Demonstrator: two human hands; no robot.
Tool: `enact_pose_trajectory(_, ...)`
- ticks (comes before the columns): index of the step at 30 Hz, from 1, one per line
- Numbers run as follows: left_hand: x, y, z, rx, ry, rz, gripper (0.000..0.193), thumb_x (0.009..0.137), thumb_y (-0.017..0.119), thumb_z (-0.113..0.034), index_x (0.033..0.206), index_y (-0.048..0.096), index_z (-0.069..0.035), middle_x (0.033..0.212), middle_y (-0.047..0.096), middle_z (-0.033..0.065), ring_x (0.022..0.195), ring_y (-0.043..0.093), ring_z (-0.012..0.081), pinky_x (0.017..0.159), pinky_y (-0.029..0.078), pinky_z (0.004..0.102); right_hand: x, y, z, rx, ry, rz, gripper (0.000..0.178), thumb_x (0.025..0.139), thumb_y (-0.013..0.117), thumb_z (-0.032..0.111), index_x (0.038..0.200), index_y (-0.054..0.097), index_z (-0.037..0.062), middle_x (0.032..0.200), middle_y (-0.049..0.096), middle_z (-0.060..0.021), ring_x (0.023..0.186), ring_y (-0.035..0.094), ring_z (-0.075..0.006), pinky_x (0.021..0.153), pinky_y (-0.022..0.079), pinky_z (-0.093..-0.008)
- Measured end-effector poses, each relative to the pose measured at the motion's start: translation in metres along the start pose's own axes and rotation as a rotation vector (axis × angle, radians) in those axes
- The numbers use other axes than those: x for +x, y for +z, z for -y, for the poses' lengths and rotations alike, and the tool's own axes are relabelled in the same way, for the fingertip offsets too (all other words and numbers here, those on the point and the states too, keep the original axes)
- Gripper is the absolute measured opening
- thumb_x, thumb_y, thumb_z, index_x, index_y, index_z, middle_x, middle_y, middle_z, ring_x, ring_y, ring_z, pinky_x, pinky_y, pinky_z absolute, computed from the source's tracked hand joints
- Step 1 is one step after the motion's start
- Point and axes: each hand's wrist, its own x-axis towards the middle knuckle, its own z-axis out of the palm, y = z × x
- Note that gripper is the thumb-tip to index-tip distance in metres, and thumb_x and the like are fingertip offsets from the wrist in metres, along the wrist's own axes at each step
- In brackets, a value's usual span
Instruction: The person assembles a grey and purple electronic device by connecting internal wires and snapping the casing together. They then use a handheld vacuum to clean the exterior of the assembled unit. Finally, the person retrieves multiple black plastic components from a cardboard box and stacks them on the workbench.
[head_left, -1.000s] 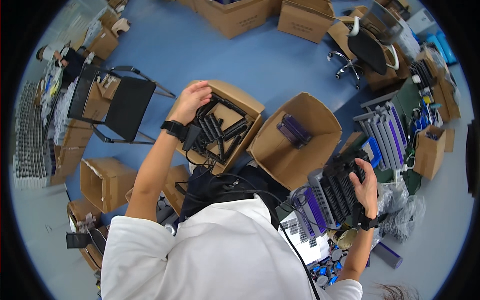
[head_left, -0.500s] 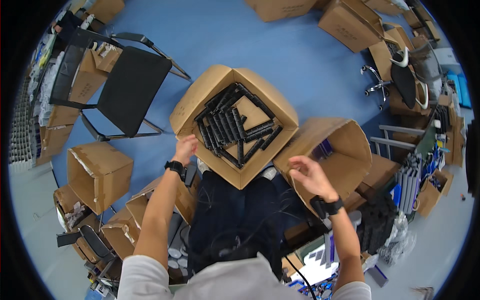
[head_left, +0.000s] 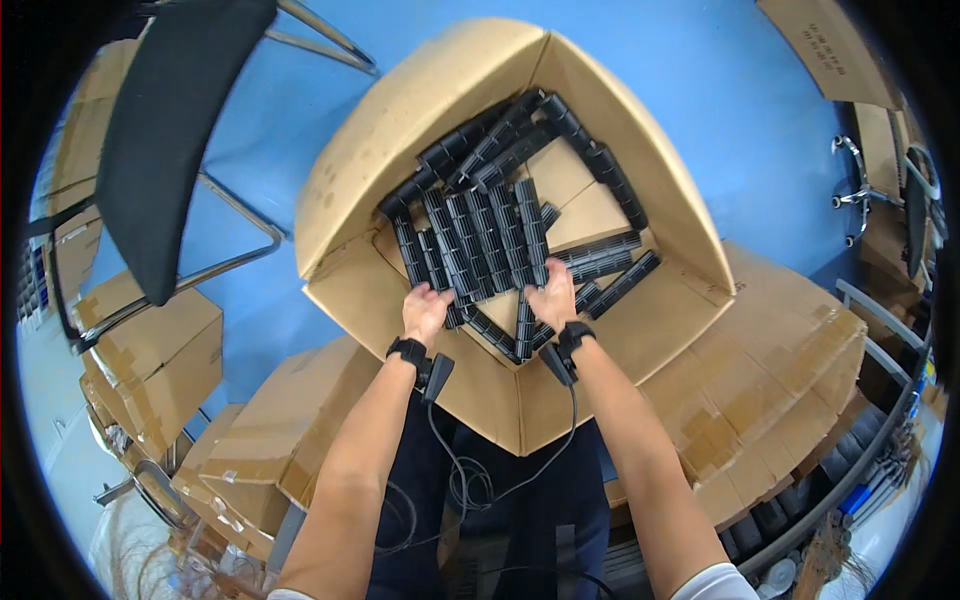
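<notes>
An open cardboard box (head_left: 640,130) stands before me, with several black ribbed tubes (head_left: 487,240) inside. Some lie side by side in a slanting row, and others lie along the walls and in the near corner. Both my hands are down in the box, at the near end of the row. My left hand (head_left: 428,308) has its fingers curled against the near left end of the tubes. My right hand (head_left: 553,295) is closed at the near right end, thumb toward the row. The fingertips are partly hidden among the tubes.
A black chair (head_left: 180,130) stands to the left on the blue floor. Other cardboard boxes flank me: one (head_left: 760,370) close on the right, another (head_left: 285,430) on the left. Cables (head_left: 470,480) hang from the wrist devices over my legs.
My view has come closer to the box. Both hands have gone from outside or above its rim down into it, and their fingers now close at the row of tubes.
</notes>
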Motion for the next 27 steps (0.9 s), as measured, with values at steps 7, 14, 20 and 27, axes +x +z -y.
enact_pose_trajectory(7,0.059,0.044,-0.024,-0.221,0.05,0.127,0.052,0.081,0.076,-0.021,0.119,0.057,0.009,0.11,0.066,0.0141,0.097,0.063,0.0194,0.086,0.05,0.0314,0.096,0.047,-0.054,0.398,0.046,0.124,0.083,0.061,0.09,0.024,0.125,0.05,-0.0079,0.121,0.06,-0.022,0.112,0.059,-0.0274,0.097,0.047,-0.0368)
enact_pose_trajectory(14,0.078,0.059,0.003,-0.03,0.069,0.021,0.049,0.079,0.075,-0.018,0.117,0.054,0.003,0.105,0.068,0.0108,0.095,0.064,0.0167,0.084,0.051,0.0296,0.067,0.038,-0.02,0.619,0.264,0.459,0.043,0.074,0.085,0.018,0.108,0.067,0.0,0.099,0.071,-0.0075,0.09,0.066,-0.016,0.085,0.051,-0.0302)
enact_pose_trajectory(20,0.063,0.068,-0.016,0.026,0.106,0.059,0.065,0.069,0.075,-0.026,0.117,0.052,0.01,0.105,0.067,0.021,0.097,0.066,0.0274,0.086,0.051,0.0349,0.064,0.038,-0.021,0.762,0.327,0.552,0.042,0.075,0.083,0.016,0.111,0.066,0.0014,0.104,0.07,-0.0078,0.094,0.066,-0.0164,0.086,0.051,-0.0318)
enact_pose_trajectory(27,0.043,0.043,-0.028,-0.4,-0.123,0.521,0.031,0.082,0.069,-0.015,0.106,0.059,0.002,0.096,0.066,0.0082,0.085,0.064,0.0168,0.079,0.053,0.0315,0.034,0.035,-0.004,0.99,0.42,0.659,0.042,0.072,0.085,0.018,0.106,0.069,-0.0013,0.101,0.072,-0.0091,0.088,0.068,-0.0171,0.083,0.054,-0.031)
